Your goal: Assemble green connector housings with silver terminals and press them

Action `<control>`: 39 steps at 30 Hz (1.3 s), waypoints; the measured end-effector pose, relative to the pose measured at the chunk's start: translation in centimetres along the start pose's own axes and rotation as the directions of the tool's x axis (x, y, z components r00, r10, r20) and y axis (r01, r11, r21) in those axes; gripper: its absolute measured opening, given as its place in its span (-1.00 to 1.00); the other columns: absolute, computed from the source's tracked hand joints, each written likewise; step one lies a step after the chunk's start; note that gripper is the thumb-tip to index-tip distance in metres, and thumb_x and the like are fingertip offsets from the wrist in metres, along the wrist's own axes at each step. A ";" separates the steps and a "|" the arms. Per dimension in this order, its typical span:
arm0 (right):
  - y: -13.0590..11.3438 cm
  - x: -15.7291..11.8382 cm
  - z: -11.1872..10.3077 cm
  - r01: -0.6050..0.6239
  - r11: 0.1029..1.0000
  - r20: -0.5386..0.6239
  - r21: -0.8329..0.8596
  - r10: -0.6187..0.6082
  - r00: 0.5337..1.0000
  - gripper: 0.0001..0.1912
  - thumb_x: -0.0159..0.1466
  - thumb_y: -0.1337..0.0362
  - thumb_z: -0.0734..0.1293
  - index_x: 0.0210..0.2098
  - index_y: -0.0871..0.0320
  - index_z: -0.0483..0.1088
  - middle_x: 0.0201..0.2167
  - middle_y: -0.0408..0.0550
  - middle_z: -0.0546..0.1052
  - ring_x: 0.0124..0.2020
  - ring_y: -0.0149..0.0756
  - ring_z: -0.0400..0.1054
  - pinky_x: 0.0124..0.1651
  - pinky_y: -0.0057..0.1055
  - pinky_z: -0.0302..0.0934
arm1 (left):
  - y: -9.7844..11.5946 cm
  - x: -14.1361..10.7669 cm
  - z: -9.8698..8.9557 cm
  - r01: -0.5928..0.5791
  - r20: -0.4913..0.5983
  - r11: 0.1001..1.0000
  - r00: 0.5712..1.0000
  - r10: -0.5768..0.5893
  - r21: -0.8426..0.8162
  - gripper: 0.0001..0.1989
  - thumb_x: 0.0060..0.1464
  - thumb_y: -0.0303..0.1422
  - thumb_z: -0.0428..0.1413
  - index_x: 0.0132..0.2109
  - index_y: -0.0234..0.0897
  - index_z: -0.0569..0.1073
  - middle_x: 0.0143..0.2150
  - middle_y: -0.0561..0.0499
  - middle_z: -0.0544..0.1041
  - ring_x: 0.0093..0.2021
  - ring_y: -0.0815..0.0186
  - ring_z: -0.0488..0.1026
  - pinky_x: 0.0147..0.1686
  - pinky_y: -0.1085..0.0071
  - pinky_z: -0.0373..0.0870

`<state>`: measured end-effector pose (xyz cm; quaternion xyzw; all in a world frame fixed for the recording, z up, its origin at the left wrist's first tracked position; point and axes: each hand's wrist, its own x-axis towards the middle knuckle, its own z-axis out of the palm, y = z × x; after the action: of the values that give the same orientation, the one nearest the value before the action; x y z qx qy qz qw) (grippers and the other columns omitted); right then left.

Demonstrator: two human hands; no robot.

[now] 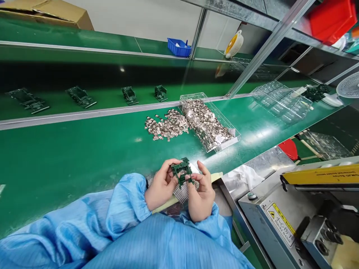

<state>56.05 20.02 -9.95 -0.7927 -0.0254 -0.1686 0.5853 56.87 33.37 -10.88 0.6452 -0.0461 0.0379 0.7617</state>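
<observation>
the left hand (160, 184) and right hand (201, 193) are closing their fingers firmly on a green circuit board (181, 171), held about evenly between them, its long axis pointing across the green bench (70, 164) from its near edge.

A shiny light-blue anti-static smock (165, 243) with fine stripes has baggy sleeves gathered into elastic cuffs (131, 201) above the bare left hand (161, 185) and right hand (200, 196).

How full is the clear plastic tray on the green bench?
Full: the clear plastic tray is heaped with small metal pieces along its length, and more lie beside it on the green bench.
</observation>
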 end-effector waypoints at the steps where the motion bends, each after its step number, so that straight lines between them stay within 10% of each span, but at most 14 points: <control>1: -0.2 0.1 0.6 -0.009 1.000 -0.010 -0.001 0.009 1.000 -0.89 0.23 0.24 0.36 -0.39 0.13 0.45 0.16 0.11 0.35 0.18 -0.01 0.24 0.16 -0.06 0.12 | 0.1 -0.1 0.0 -0.010 -0.003 1.000 1.000 0.010 0.015 -0.72 0.19 -0.40 0.08 0.04 -0.19 0.28 -0.14 0.02 0.46 -0.19 0.40 0.44 -0.18 0.51 0.42; 10: -0.2 -0.1 2.5 0.016 0.997 -0.062 -0.081 -0.021 0.998 -0.81 0.26 0.19 0.35 -0.43 0.14 0.44 0.22 0.10 0.28 0.17 0.00 0.23 0.08 -0.09 0.20 | 0.1 -0.6 0.1 0.014 -0.008 0.998 1.000 -0.013 0.069 -0.70 0.21 -0.39 0.05 0.08 -0.19 0.26 -0.16 -0.01 0.48 -0.29 0.38 0.46 -0.27 0.47 0.44; 18: 0.2 0.2 2.7 -0.175 0.933 0.027 0.314 0.175 0.984 -0.75 0.22 0.17 0.39 -0.22 0.12 0.28 0.21 0.16 0.28 0.07 -0.09 0.34 0.07 -0.12 0.28 | 0.4 -0.7 0.2 -0.006 -0.007 0.999 1.000 0.006 0.040 -0.68 0.19 -0.31 0.09 0.07 -0.21 0.28 -0.14 -0.05 0.48 -0.20 0.31 0.47 -0.19 0.43 0.45; 26: -3.1 -0.2 -5.3 0.166 0.966 0.377 0.197 -0.230 0.897 -0.26 0.24 0.13 0.41 0.32 0.03 0.06 0.31 0.04 0.18 0.30 -0.07 0.07 0.28 -0.10 0.08 | 3.9 -1.8 0.4 0.026 0.248 0.974 0.965 -0.083 0.225 -0.60 0.16 -0.20 0.10 0.12 -0.19 0.34 0.02 -0.12 0.50 -0.06 0.16 0.50 -0.02 0.28 0.48; 31: -6.0 -3.0 -14.5 0.299 0.947 0.196 0.117 -0.317 0.928 -0.34 0.13 -0.05 0.49 0.12 0.07 0.33 -0.03 0.04 0.50 -0.04 -0.12 0.41 0.08 -0.19 0.29 | 6.6 -0.5 3.9 -0.039 0.669 0.949 0.719 -0.191 0.314 -0.49 0.08 -0.18 0.17 0.19 -0.01 0.38 0.04 -0.05 0.54 -0.06 0.09 0.54 -0.10 0.31 0.53; 35: -6.4 -9.9 -23.5 0.162 0.987 -0.146 0.013 -0.158 0.977 -0.33 0.08 -0.10 0.50 0.09 0.01 0.36 -0.02 0.03 0.48 -0.03 -0.04 0.41 0.02 -0.13 0.34 | 9.1 2.0 13.9 -0.240 0.909 0.951 0.409 -0.085 0.197 -0.46 0.03 -0.18 0.22 0.18 -0.04 0.41 0.05 -0.05 0.55 -0.02 0.06 0.52 -0.02 0.23 0.49; 37: -5.7 -13.8 -27.8 0.075 0.995 -0.470 -0.059 -0.094 0.878 -0.34 0.12 -0.08 0.49 0.12 0.02 0.33 0.02 0.07 0.46 -0.01 -0.03 0.40 0.01 -0.12 0.35 | 9.6 2.6 20.6 -0.416 0.947 0.906 0.315 0.058 0.083 -0.45 -0.01 -0.19 0.25 0.15 -0.13 0.44 0.14 -0.09 0.49 0.12 0.02 0.43 0.13 0.16 0.37; 39: -4.5 -16.4 -31.5 0.001 0.989 -0.750 -0.149 -0.114 0.651 -0.37 0.15 0.02 0.49 0.13 0.06 0.30 0.07 0.10 0.43 0.07 -0.02 0.35 0.09 -0.09 0.30 | 9.0 2.7 27.1 -0.494 0.936 0.870 0.310 0.169 0.007 -0.33 -0.07 -0.15 0.28 0.19 -0.25 0.38 0.22 -0.19 0.40 0.21 -0.03 0.34 0.22 0.08 0.25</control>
<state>32.04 -5.52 -2.50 -0.6870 0.2070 -0.5030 0.4819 57.93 8.14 2.68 0.6373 -0.5837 -0.1588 0.4774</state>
